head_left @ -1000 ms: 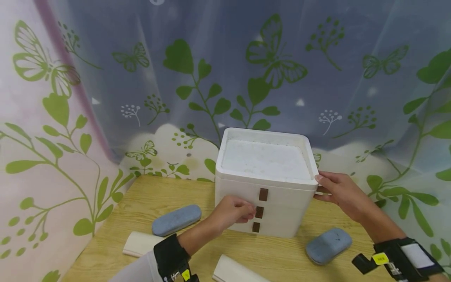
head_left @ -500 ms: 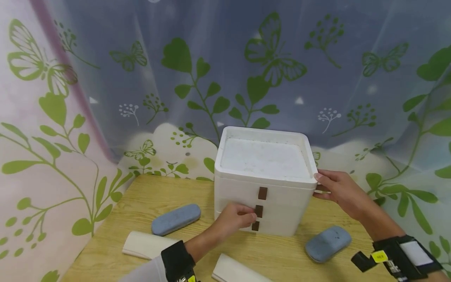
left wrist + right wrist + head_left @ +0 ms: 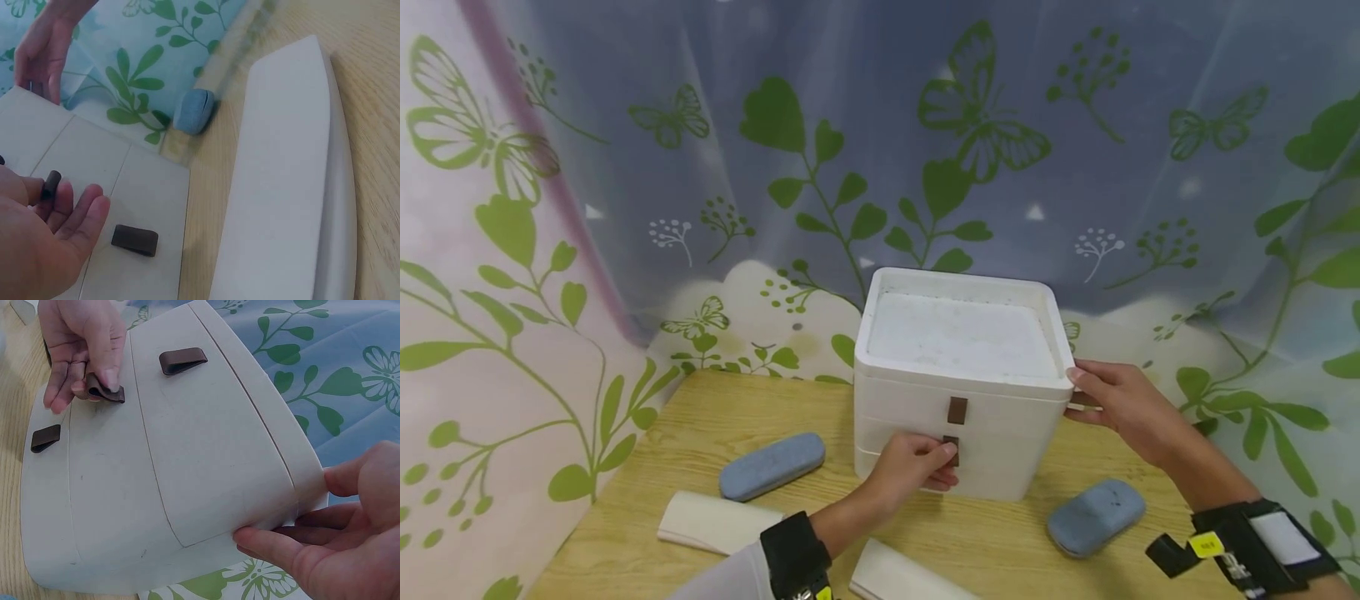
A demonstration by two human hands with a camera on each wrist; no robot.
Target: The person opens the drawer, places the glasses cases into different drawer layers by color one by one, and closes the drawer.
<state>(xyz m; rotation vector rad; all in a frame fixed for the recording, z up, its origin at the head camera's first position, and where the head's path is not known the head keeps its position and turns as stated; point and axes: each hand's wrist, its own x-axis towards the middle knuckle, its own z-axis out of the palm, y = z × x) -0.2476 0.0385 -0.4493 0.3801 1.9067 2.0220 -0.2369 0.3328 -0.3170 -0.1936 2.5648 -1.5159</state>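
A white drawer box (image 3: 962,337) with three drawers and brown pull tabs stands on the wooden table. My left hand (image 3: 904,471) pinches the middle tab (image 3: 103,389) between thumb and fingertips, and the middle drawer sits flush with its neighbours. Above it the top tab (image 3: 957,410) hangs free; the bottom tab (image 3: 135,240) shows in the left wrist view but is hidden by the hand from the head. My right hand (image 3: 1131,412) holds the box's right side near the upper front corner, thumb at the rim and fingers along the side wall (image 3: 206,565).
A blue-grey case (image 3: 772,467) lies left of the box, another blue-grey case (image 3: 1096,517) to its right. Two cream cases, one at left (image 3: 715,521) and a front case (image 3: 906,575), lie nearer. A patterned curtain (image 3: 820,167) hangs close behind.
My left hand has shifted slightly right and its thumb and fingers have closed on the middle tab. The right hand keeps its hold. The head view has moved a little.
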